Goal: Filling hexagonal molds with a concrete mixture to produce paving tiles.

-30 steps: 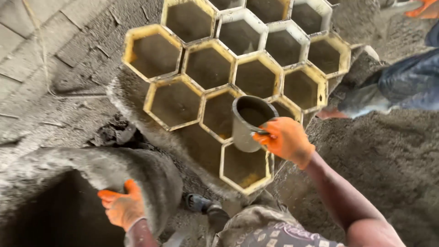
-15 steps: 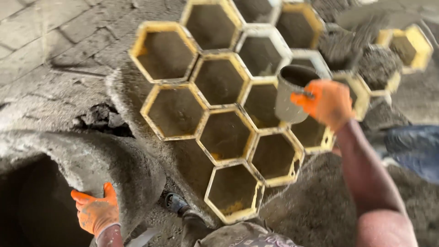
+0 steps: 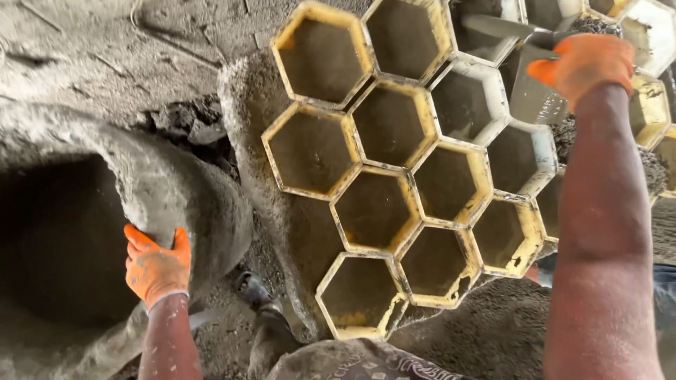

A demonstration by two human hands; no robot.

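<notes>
My right hand (image 3: 583,65), in an orange glove, grips a grey cup (image 3: 535,98) smeared with wet cement and holds it tilted over the hexagonal moulds at the top right. Several yellow and white hexagonal moulds (image 3: 384,162) lie packed together like a honeycomb on the ground; most look hollow, while those at the far right hold grey mix (image 3: 598,24). My left hand (image 3: 156,266), also in an orange glove, rests flat on the rim of a large cement-caked tub (image 3: 141,190) at the lower left.
A mound of grey sand or cement (image 3: 493,338) lies at the bottom right. My dark boot (image 3: 257,292) stands between the tub and the moulds. Cracked, crusted ground (image 3: 176,119) fills the upper left.
My right hand has carried the cup from the lower middle moulds up and to the right, and it is now tilted. My left hand has stayed on the tub's rim.
</notes>
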